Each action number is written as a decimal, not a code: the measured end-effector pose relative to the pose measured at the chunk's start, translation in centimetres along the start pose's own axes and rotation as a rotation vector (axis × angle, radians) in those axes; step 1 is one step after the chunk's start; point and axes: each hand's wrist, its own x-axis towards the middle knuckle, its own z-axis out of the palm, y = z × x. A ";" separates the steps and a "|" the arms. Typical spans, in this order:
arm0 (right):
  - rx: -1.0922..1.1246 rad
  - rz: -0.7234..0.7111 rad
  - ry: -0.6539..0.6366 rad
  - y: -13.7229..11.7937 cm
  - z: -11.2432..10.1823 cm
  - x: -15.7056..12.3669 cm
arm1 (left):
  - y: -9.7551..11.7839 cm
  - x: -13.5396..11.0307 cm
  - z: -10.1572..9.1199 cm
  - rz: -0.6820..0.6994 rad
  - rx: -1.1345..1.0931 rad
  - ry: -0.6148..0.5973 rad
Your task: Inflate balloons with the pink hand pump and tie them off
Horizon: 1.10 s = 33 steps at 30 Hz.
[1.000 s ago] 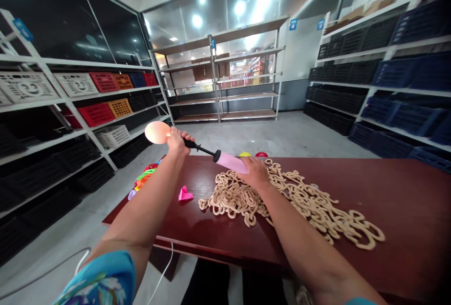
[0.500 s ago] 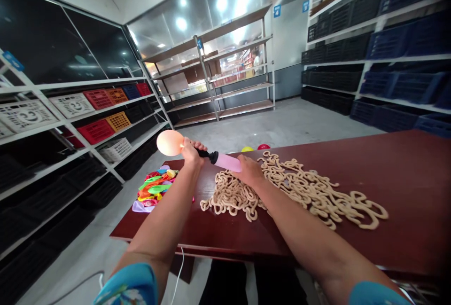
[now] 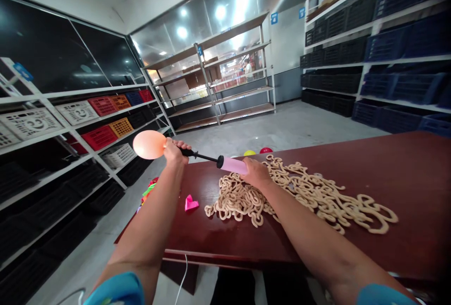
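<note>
My left hand is closed round the neck of a part-blown orange balloon and the black nozzle end of a hand pump, held out past the table's left end. My right hand grips the pump's pink barrel; the thin black rod between the hands is drawn out. Both hands hover above a dark red wooden table. Under my right hand lies a heap of beige chain links. A flat pink balloon lies on the table near my left forearm.
Several flat coloured balloons lie at the table's left end, partly hidden by my left arm. Yellow and red balloons show behind the table's far edge. Shelving with crates lines both walls; bare concrete floor lies ahead.
The pump rod has been drawn out again and my hands are farther apart than half a second ago. The balloon has moved left. The view shifted slightly.
</note>
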 end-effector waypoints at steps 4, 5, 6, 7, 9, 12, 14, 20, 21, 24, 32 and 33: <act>0.005 0.002 -0.051 -0.2 0.1 -0.2 | 0.2 0.2 -0.4 0.004 -0.006 -0.007; 0.004 0.001 -0.056 -0.2 0.2 -0.2 | -0.3 -0.1 -0.3 -0.001 -0.010 -0.011; 0.003 -0.002 -0.055 -0.3 0.2 -0.3 | -0.9 -0.5 -0.2 -0.011 -0.013 -0.019; 0.003 -0.008 -0.052 -0.4 0.2 -0.3 | -1.6 -0.9 -0.1 -0.024 -0.015 -0.028; 0.003 -0.021 -0.049 -0.5 0.3 -0.3 | -3.2 -1.8 0.3 -0.058 -0.020 -0.041; 0.004 -0.025 -0.052 -0.8 0.2 -0.3 | -5.3 -3.1 0.7 -0.099 -0.026 -0.033; 0.009 -0.025 -0.049 -0.9 0.1 -0.3 | -6.2 -3.6 0.9 -0.107 -0.031 -0.028; 0.005 -0.053 -0.009 -1.2 0.0 -0.3 | -5.5 -3.1 0.3 -0.111 -0.019 -0.016; 0.008 -0.056 -0.014 -1.1 0.0 -0.3 | -4.9 -2.7 0.2 -0.106 -0.015 -0.009; 0.011 -0.048 -0.036 -0.8 -0.1 -0.2 | -2.5 -1.5 -0.4 -0.072 -0.016 0.007; -0.008 -0.032 -0.055 -0.2 0.2 -0.2 | 1.1 0.4 -1.9 0.002 -0.032 0.010; -0.007 -0.033 -0.054 -0.2 0.2 -0.3 | 0.6 0.2 -1.9 0.000 -0.037 0.005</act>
